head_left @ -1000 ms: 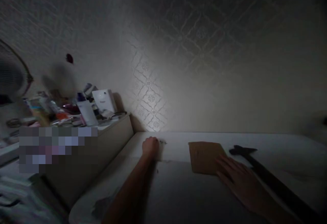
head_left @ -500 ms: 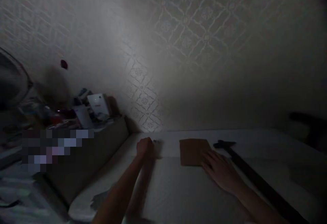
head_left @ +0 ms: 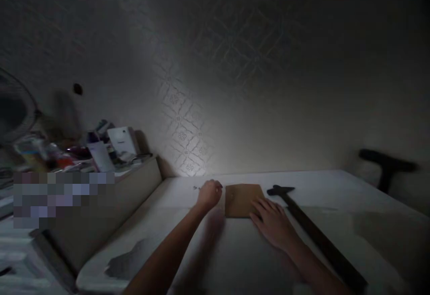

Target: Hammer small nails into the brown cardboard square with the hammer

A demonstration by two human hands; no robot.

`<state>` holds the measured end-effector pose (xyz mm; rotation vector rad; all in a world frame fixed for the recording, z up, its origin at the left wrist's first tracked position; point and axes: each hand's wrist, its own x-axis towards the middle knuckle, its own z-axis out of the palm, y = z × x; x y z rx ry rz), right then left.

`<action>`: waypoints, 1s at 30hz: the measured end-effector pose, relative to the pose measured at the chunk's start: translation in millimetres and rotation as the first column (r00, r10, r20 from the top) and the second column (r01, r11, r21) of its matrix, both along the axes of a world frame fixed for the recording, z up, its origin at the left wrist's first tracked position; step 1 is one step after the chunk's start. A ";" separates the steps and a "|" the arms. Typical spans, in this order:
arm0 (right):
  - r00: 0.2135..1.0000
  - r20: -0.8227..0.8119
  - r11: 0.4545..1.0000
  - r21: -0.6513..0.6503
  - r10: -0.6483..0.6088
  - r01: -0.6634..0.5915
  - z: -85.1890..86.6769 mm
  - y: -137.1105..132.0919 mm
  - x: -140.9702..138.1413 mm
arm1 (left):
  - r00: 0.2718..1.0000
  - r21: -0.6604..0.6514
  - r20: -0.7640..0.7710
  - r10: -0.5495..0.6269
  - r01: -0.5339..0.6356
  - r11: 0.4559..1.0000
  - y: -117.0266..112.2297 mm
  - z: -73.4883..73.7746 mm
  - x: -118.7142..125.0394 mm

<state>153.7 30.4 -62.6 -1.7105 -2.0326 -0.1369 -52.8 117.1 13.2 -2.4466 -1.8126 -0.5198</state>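
Hammer (head_left: 322, 241) lies right of cardboard (head_left: 239, 201).

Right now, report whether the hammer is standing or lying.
Lying: the hammer stretches along the white table beside the right hand.

Brown square (head_left: 240, 203): matt, wood or cardboard, can't tell. Hammer (head_left: 309, 225): dk matt finish, head (head_left: 280, 190) metal-looking, handle (head_left: 329, 249) mat'l unclear. Table (head_left: 148, 223): white, smooth, w/ dull grey patch (head_left: 129, 257). Wallpaper (head_left: 184, 120): patterned, slight sheen where lit. White bottle (head_left: 102, 157): smooth, plastic-looking.

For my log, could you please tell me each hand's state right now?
Left hand: curled closed; cannot tell if holding anything.
Right hand: open, touching the board.
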 end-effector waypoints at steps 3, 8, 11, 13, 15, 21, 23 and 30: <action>1.000 -0.013 1.000 0.009 -0.004 0.004 1.2 -0.4 -0.9 | 0.993 -0.038 0.091 -0.081 0.085 0.996 3.1 -2.8 18.9; 1.000 -0.016 1.000 0.016 0.004 -0.004 3.4 -1.9 -2.5 | 0.981 -0.121 0.145 -0.129 0.147 0.982 7.8 -5.5 33.8; 1.000 -0.025 1.000 0.013 -0.001 0.002 4.3 -2.6 -3.4 | 0.985 -0.161 0.125 -0.116 0.135 0.978 9.3 -7.9 34.3; 0.999 -0.033 1.000 0.013 -0.003 0.003 4.3 -2.6 -3.9 | 0.990 -0.181 0.102 -0.099 0.117 0.977 9.7 -9.5 33.4; 0.999 -0.039 1.000 0.012 -0.006 0.006 4.4 -2.6 -4.2 | 0.991 -0.197 0.101 -0.091 0.110 0.974 9.7 -10.3 32.6; 0.998 -0.055 1.000 -0.014 -0.013 0.013 7.3 -4.4 -4.2 | 0.991 -0.226 0.106 -0.087 0.109 0.968 9.6 -9.7 31.1; 0.999 -0.053 1.000 -0.021 -0.009 0.008 7.9 -4.8 -4.1 | 0.989 -0.240 0.118 -0.086 0.112 0.964 10.1 -10.9 30.0; 0.999 -0.049 1.000 -0.010 -0.004 0.004 7.0 -3.9 -3.7 | 0.981 -0.248 0.158 -0.113 0.150 0.957 11.6 -15.5 26.3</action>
